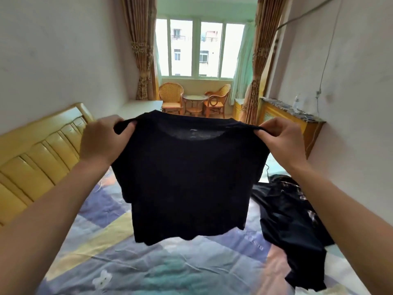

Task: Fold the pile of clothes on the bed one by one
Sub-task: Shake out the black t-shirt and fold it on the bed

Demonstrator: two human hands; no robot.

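Hanging from both hands (pixel 104 139) — black T-shirt (pixel 189 177), seemingly unfolded.

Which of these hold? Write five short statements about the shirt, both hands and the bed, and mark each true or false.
1. The black T-shirt hangs in the air above the bed. True.
2. Only the left hand has a grip on it. False: the right hand pinches the other shoulder.
3. Dark clothes lie on the bed, right of the shirt. True.
4. The shirt is folded in half. False: it hangs open.
5. The headboard is blue. False: yellow.
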